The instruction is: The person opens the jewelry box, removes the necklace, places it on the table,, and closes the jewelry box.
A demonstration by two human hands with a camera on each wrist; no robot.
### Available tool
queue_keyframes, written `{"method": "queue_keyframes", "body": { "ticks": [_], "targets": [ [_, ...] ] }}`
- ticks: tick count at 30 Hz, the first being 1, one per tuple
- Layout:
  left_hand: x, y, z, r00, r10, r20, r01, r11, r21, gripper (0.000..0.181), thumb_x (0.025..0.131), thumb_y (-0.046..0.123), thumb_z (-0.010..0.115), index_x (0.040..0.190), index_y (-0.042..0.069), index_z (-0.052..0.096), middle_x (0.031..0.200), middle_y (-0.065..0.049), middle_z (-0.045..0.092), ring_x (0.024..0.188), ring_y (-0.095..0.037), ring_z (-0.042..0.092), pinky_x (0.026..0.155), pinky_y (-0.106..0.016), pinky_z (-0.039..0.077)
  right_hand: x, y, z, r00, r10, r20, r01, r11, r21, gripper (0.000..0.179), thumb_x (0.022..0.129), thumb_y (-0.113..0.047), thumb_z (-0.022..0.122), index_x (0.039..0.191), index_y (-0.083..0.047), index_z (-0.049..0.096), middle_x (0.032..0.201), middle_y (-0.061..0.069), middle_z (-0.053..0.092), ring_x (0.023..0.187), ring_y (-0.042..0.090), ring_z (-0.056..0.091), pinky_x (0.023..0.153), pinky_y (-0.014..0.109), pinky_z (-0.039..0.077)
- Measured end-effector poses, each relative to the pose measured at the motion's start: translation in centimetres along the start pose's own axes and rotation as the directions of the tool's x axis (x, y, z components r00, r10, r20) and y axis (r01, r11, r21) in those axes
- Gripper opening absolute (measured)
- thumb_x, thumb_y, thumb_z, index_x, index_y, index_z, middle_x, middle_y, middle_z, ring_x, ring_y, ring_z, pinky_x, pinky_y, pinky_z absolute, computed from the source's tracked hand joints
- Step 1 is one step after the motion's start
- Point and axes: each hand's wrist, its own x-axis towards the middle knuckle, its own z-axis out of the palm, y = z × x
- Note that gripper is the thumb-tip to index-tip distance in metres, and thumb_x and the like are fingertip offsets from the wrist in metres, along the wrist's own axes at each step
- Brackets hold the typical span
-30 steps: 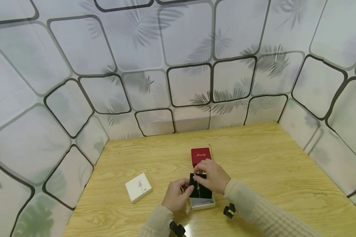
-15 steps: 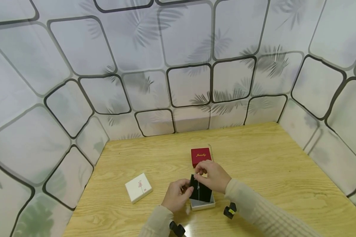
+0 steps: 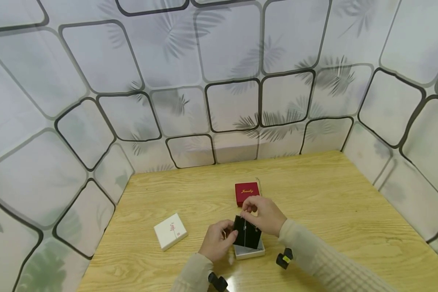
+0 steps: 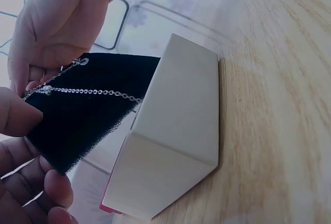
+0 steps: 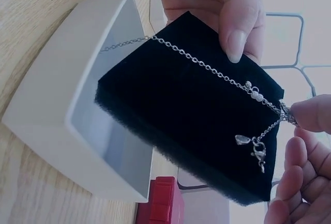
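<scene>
My left hand [image 3: 216, 240] pinches a black velvet jewelry pad [image 5: 191, 110] at its side, thumb on its face. The pad is tilted above a white box base [image 4: 176, 100], its lower end overlapping the opening. A silver chain bracelet [image 5: 199, 62] runs across the pad, with small sparkling beads. Its far end drops into the box. At the pad's upper edge, my right hand [image 3: 265, 216] pinches the gathered chain between thumb and finger. A lobster clasp [image 5: 260, 154] and a clear drop charm [image 5: 242, 139] hang from that pinch over the black face.
Behind the hands sits a red jewelry box [image 3: 246, 191] with gold lettering, a thin chain [image 3: 260, 185] lying along its right side. A white lid [image 3: 170, 231] with a pink flower print rests to the left on the wooden table [image 3: 314, 190].
The black pad has turned, its upper left corner now lower. My right hand has shifted slightly right with the chain, and part of the chain now hangs over the pad's right side.
</scene>
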Motion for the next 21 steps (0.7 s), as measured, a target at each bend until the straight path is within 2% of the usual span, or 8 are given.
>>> {"method": "queue_keyframes", "body": {
  "ticks": [11,21],
  "targets": [
    [-0.02,-0.10,0.03,1.000,0.029,0.003,-0.029,1.000,0.003,0.009,0.088,0.007,0.065,0.094,0.013,0.068,0.075,0.007,0.060,0.066,-0.005,0.053,0.055,-0.020,0.046,0.03,0.06,-0.21,1.000,0.015,-0.025,-0.014,1.000,0.009,0.010,0.090,-0.019,0.069,0.087,-0.024,0.060,0.080,-0.014,0.055,0.076,0.007,0.051,0.069,0.026,0.046],
    [-0.05,-0.18,-0.02,0.998,0.064,0.018,-0.063,0.998,-0.012,0.012,0.087,0.007,0.066,0.094,0.017,0.068,0.077,0.006,0.062,0.068,-0.007,0.054,0.056,-0.022,0.046,0.01,0.17,-0.41,0.997,0.068,-0.032,-0.067,0.998,0.020,0.008,0.092,-0.022,0.067,0.089,-0.022,0.060,0.078,-0.013,0.056,0.073,0.009,0.051,0.066,0.026,0.046]
  ]
}}
